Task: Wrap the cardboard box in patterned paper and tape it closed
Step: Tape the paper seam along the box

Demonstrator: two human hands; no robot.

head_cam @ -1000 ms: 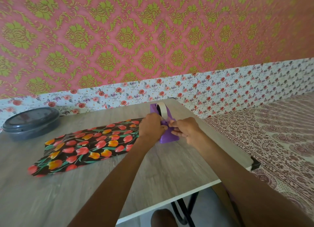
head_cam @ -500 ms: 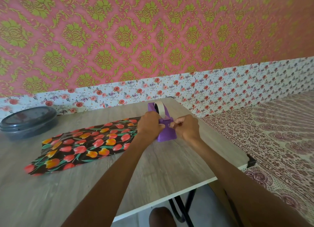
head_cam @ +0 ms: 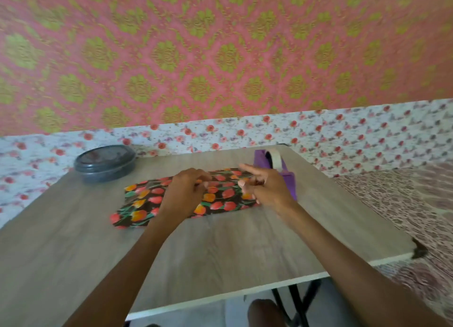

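Box (head_cam: 144,201), already in tulip paper, lies mid-table (head_cam: 220,248) under both hands. Left hand (head_cam: 186,192) curls over it and right hand (head_cam: 267,192) has a forefinger out; blur hides whether either grip pinches tape (a clear strip would hardly show). Any strip could fold onto itself or land crooked, leaving the seam loose. Dispenser (head_cam: 289,182) stands just beyond.

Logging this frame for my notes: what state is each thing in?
Patterned paper: folded, lying flat on the table.
Tape dispenser: upright, roll loaded.
Dark container: lid on.
Left hand: above the paper, fingers curled; grip blurred.
Right hand: above the paper, index finger out; grip blurred.
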